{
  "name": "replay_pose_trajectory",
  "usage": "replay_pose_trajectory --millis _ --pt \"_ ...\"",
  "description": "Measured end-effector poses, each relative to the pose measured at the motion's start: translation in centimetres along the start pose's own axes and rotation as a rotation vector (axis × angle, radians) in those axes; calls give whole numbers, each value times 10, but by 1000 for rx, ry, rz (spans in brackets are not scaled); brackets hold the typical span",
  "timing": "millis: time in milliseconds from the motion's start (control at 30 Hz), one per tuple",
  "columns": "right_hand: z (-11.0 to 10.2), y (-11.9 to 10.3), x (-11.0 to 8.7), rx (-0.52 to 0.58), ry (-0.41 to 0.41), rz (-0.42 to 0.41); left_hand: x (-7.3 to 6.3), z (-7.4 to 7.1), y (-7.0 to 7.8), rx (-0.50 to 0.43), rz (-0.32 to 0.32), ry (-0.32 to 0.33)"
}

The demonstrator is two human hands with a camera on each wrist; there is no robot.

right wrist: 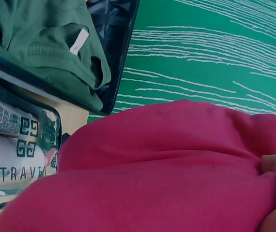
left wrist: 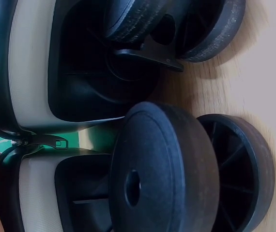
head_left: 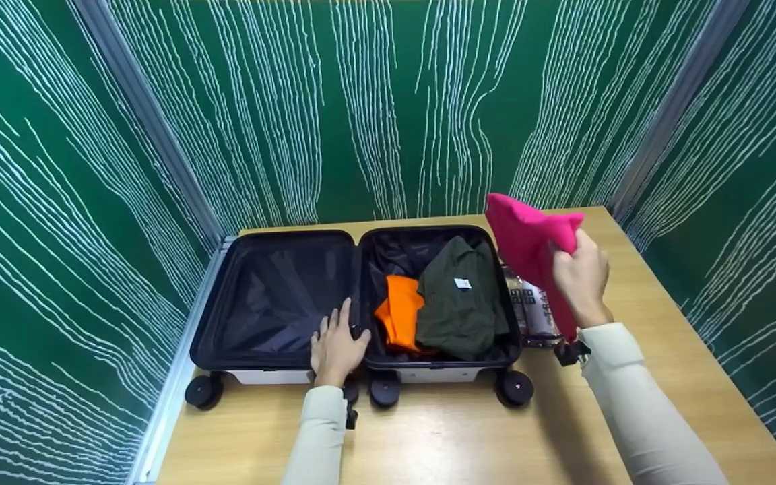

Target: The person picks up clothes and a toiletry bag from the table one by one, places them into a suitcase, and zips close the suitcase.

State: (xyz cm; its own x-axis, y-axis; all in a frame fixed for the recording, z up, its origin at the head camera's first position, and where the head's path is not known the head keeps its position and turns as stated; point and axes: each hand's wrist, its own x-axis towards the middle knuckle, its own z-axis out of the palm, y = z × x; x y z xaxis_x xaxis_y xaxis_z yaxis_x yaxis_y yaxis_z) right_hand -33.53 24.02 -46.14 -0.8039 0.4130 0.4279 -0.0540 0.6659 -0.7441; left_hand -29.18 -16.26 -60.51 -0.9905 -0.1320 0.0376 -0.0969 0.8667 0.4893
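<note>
An unfolded suitcase (head_left: 422,369) lies on the table with both halves facing up. In its right half are a folded dark green garment (head_left: 459,303) with a white label and an orange cloth (head_left: 401,313). My right hand (head_left: 582,273) grips a bright pink cloth (head_left: 523,236) in the air, right of the suitcase; the cloth hangs down over the table. In the right wrist view, the pink cloth (right wrist: 167,169) fills the lower part, bunched at the fingers. My left hand (head_left: 339,347) rests with spread fingers on the suitcase's left half, near the hinge.
Right of the suitcase lies a clear travel pouch (right wrist: 19,145) with bottles inside, partly behind the pink cloth. Black wheels (head_left: 514,389) stick out along the suitcase's near side. Green panels (head_left: 401,135) with white wavy lines stand around the wooden table (head_left: 442,438).
</note>
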Motion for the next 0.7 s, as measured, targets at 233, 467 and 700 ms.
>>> replay_pose_trajectory --millis 233,467,700 --pt "5 -10 -3 14 -4 -3 0 0 1 5 0 7" --pt "13 -22 -5 28 -4 -18 1 1 -1 5 -6 -8" --pt "21 -30 -7 34 6 -51 1 1 -1 6 -8 -12"
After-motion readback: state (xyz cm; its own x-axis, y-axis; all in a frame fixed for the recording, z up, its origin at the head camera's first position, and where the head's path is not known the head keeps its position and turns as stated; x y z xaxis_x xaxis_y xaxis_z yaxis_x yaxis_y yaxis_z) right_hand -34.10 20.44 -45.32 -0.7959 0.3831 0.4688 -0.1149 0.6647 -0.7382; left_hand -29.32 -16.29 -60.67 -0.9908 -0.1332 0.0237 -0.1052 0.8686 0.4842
